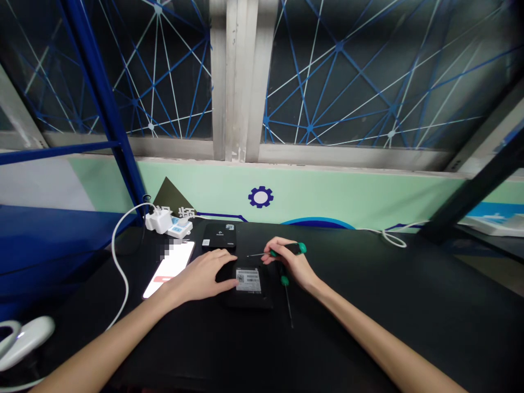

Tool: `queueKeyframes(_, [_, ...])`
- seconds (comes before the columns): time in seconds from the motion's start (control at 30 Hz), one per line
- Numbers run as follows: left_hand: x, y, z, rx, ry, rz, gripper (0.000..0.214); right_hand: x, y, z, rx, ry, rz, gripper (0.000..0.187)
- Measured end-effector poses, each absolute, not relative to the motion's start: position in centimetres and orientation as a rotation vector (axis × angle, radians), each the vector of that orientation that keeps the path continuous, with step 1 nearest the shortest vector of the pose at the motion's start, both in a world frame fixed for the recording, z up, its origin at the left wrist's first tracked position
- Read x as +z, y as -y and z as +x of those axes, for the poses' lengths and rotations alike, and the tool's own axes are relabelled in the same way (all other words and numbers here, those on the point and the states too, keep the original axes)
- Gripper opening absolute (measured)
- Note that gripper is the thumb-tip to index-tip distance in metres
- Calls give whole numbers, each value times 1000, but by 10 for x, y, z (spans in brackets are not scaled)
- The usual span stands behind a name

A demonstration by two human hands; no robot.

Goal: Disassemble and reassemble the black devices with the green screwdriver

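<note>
My right hand (292, 262) grips a screwdriver (302, 248) with a green and black handle. Its thin shaft points left, the tip above the far side of a flat black device (249, 300). That device lies on the table with a white printed label (248, 281) facing up. Against its left side rests my left hand (210, 275), thumb and fingers spread apart, the thumb reaching the label's edge. A second screwdriver (285, 281) lies on the table beneath my right hand, shaft toward me; its handle is partly hidden.
Behind the device is a black box (220, 236) with a small label. A lit phone (174, 265) lies left of it, partly under my left forearm. A white power strip (179, 226) with a plugged-in adapter and cable stands at the back left. A white cable (393, 239) lies back right.
</note>
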State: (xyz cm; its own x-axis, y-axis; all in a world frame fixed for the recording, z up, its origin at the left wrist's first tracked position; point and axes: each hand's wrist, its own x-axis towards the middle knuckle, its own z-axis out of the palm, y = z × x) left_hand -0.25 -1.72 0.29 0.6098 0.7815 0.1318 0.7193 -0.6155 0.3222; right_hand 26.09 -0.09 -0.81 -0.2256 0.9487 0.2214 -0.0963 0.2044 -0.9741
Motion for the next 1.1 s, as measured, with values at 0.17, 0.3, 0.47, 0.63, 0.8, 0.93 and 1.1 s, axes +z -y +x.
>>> queueKeyframes(0.17, [0, 16, -4, 383, -1243, 2590, 60, -4, 5, 257, 1200, 1476, -921, 30])
queueKeyframes(0.3, [-1, 16, -3, 374, -1229, 2572, 60, -4, 6, 256, 1161, 1513, -933, 28])
queueKeyframes(0.47, [4, 19, 0, 347, -1187, 2554, 57, -3, 8, 254, 1138, 1525, -940, 28])
queueKeyframes(0.63, [7, 21, 0, 337, -1176, 2549, 54, -2, 9, 253, 1146, 1528, -929, 26])
queueKeyframes(0.8, [7, 20, 0, 356, -1158, 2551, 55, -4, 8, 253, 1164, 1500, -925, 26])
queueKeyframes(0.93, [7, 20, 1, 340, -1167, 2546, 55, -2, 7, 255, 1201, 1459, -913, 26])
queueKeyframes(1.1, [7, 19, -2, 353, -1168, 2568, 57, -3, 3, 260, 1183, 1436, -881, 23])
